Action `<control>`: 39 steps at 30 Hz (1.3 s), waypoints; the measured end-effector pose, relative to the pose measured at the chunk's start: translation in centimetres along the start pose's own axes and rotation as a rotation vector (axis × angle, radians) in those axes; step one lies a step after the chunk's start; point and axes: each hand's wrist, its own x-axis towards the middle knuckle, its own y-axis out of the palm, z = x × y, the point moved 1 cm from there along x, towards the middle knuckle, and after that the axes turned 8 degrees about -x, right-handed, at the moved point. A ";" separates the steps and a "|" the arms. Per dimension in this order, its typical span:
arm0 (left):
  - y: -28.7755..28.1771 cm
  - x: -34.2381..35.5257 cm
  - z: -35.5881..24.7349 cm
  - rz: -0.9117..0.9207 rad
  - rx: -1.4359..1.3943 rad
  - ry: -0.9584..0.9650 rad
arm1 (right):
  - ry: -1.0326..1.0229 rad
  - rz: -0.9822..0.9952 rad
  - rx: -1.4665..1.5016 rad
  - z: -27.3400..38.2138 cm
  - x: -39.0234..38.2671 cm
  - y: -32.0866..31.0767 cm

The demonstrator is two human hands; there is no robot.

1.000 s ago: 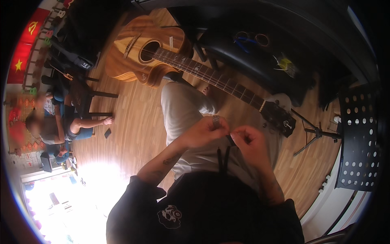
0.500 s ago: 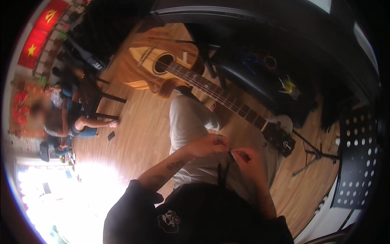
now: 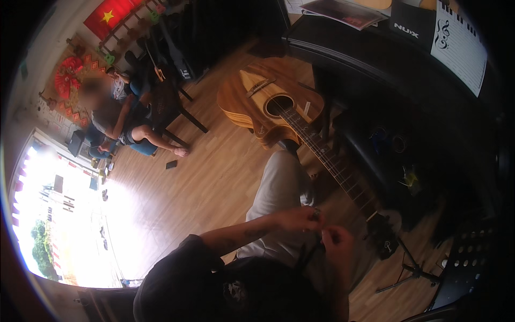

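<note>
My left hand [image 3: 308,219] and my right hand [image 3: 338,242] meet above my lap, fingertips almost touching. Both are closed in a pinch; whatever lies between the fingers is too small and dark to make out. Beyond them an acoustic guitar [image 3: 244,110] lies face up, its wooden body by my knee. Its neck [image 3: 335,169] slants down to the right, and the dark headstock [image 3: 383,240] ends close to my right hand without being touched. A round pale shape [image 3: 391,219] shows beside the headstock.
A black padded bench [image 3: 357,139] holds a blue item [image 3: 381,140] and a yellow one [image 3: 411,180]. Behind it stands a black piano [image 3: 343,45] with papers on top. A tripod stand [image 3: 414,268] and perforated music stand [image 3: 464,268] are right. A seated person [image 3: 110,115] is far left.
The whole view has swung, so the guitar, bench and my hands sit further right and lower, and the piano top shows. My hands stay pinched together over my lap.
</note>
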 end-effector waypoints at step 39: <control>0.7 3.4 4.9 0.127 -0.787 -0.091 | 0.082 -0.086 0.617 -5.1 1.7 -0.6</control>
